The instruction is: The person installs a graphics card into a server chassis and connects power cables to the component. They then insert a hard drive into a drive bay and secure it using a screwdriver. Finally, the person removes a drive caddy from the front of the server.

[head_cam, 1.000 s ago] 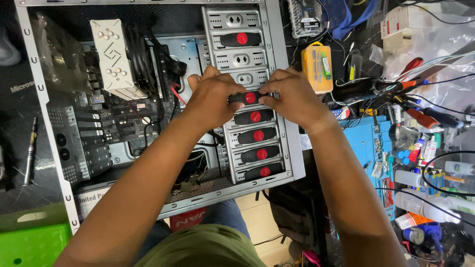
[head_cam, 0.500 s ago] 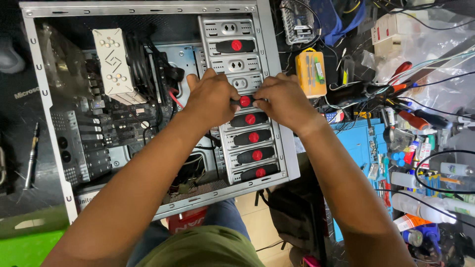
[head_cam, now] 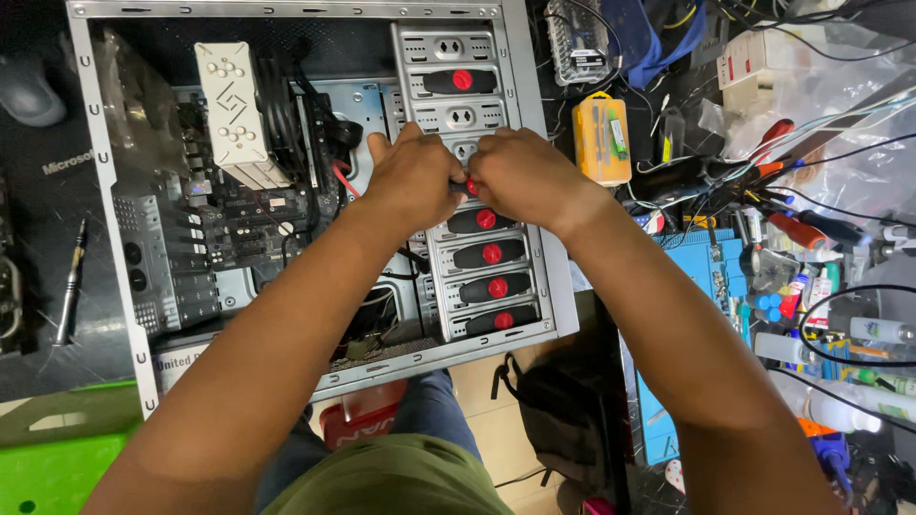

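Pinching what looks like a red-knobbed latch on the drive cage, left hand and right hand could slip, snapping it or scraping knuckles on metal.

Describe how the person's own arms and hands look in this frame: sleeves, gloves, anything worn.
Both arms are bare from the bottom edge of the frame to the fingers; no sleeves show. The left hand and right hand wear no gloves, and no watch, ring or band can be seen. An olive-green shirt shows at the bottom edge.
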